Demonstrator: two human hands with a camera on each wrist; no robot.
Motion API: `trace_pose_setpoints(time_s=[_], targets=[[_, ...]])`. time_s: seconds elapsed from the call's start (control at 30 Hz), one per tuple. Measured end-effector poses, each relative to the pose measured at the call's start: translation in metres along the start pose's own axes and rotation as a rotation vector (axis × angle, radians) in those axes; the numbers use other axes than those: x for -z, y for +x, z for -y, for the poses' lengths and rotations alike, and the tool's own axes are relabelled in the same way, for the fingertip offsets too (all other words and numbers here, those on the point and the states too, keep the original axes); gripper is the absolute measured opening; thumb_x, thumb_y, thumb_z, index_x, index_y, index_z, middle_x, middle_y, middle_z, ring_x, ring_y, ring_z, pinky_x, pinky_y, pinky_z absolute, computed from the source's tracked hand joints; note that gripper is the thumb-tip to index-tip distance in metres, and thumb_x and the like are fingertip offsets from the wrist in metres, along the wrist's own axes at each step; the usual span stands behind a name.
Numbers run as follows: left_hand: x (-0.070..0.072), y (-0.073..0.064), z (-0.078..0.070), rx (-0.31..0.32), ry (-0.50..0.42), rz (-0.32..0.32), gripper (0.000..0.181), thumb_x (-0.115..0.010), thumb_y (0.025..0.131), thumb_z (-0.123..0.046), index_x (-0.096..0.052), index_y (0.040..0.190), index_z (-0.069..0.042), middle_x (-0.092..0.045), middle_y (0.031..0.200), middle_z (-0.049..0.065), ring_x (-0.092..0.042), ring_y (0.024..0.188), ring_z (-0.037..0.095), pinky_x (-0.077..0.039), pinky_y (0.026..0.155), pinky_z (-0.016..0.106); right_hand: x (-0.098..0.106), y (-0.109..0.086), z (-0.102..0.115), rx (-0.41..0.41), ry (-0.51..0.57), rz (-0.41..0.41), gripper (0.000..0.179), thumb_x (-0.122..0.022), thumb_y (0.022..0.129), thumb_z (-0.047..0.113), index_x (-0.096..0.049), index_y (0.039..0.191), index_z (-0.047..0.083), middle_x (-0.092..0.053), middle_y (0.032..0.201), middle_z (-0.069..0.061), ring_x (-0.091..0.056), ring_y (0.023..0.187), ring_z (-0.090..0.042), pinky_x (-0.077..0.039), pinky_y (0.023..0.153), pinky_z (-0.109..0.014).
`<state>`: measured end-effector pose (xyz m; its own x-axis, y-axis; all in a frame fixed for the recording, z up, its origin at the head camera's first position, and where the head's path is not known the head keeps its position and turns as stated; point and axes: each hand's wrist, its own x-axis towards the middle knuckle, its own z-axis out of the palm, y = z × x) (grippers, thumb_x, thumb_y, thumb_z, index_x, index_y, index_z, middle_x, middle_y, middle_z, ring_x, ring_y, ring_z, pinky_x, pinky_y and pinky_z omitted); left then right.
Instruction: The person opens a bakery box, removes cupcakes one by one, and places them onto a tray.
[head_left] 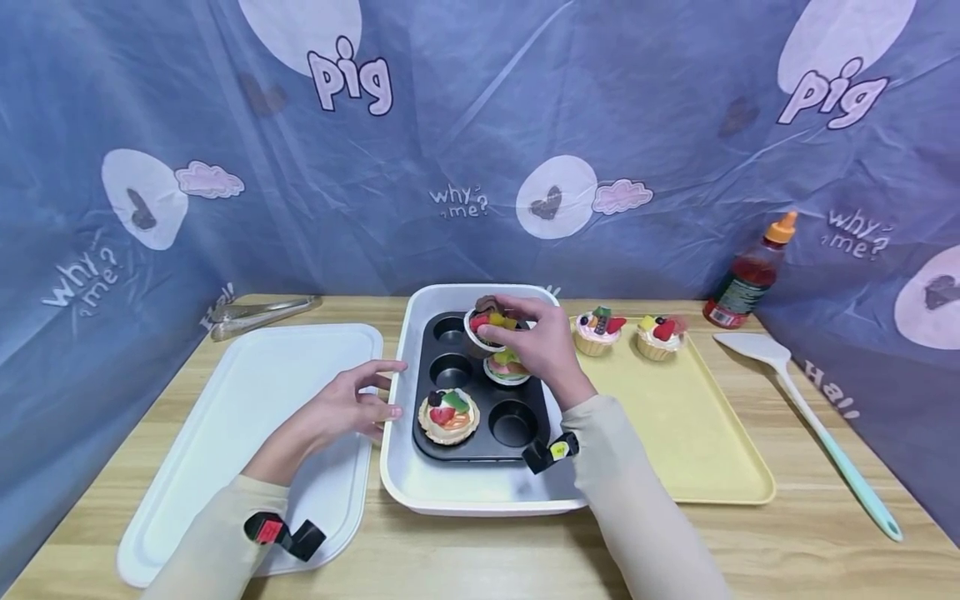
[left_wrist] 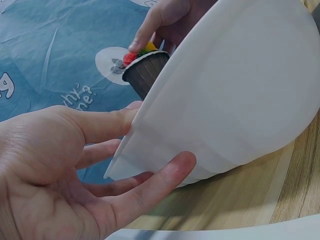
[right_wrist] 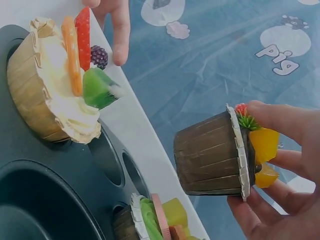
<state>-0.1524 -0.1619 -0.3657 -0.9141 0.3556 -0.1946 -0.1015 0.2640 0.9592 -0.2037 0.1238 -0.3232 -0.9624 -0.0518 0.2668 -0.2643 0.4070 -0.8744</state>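
Right hand (head_left: 542,343): fingertips pinch the brown-cased cupcake (head_left: 490,323) by its top, above the muffin tin's (head_left: 480,392) back row.
Left hand (head_left: 352,408): open, fingers resting on the white tray's (head_left: 465,492) left rim.
Tin: two cupcakes seated.

I see metal tongs (head_left: 258,315) far left — a sauce bottle (head_left: 750,276) and a spatula (head_left: 810,412) sit right, on my table (head_left: 810,550).

Muffin pan (head_left: 480,392) in tray (head_left: 465,492); lid (head_left: 247,417) left.
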Motion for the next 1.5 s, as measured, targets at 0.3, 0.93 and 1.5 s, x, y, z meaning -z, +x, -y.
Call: trace_pose_setpoints(time_s=[0.3,0.93,1.5], targets=[[0.0,-0.001,0.0,-0.001,0.012,-0.001,0.071,-0.074,0.089,-0.004,-0.04,0.151,-0.006,-0.049,0.129,0.027,-0.068,0.091,0.02,-0.064,0.072,0.044,0.005,-0.005,0.002,0.027,0.018,-0.062,0.049,-0.088,0.079,0.019,-0.073,0.125,0.01,-0.07,0.122,-0.013,-0.063,0.112,-0.026,-0.055,0.086,-0.034],[-0.001,0.001,0.002,0.013,0.004,-0.008,0.07,-0.074,0.089,-0.004,-0.041,0.151,-0.007,-0.05,0.128,0.026,-0.068,0.09,0.02,-0.064,0.071,0.045,0.071,0.003,-0.004,-0.065,-0.15,-0.118,0.055,-0.086,0.081,0.034,-0.071,0.127,0.008,-0.07,0.127,-0.014,-0.061,0.118,-0.03,-0.052,0.088,-0.03],[0.001,0.0,0.002,0.012,0.007,-0.005,0.071,-0.074,0.089,-0.003,-0.041,0.151,-0.007,-0.05,0.128,0.026,-0.068,0.09,0.019,-0.064,0.069,0.045,0.136,-0.012,-0.02,-0.161,-0.24,-0.038,0.061,-0.085,0.081,0.04,-0.069,0.129,0.008,-0.07,0.126,-0.017,-0.063,0.111,-0.02,-0.047,0.077,-0.012]])
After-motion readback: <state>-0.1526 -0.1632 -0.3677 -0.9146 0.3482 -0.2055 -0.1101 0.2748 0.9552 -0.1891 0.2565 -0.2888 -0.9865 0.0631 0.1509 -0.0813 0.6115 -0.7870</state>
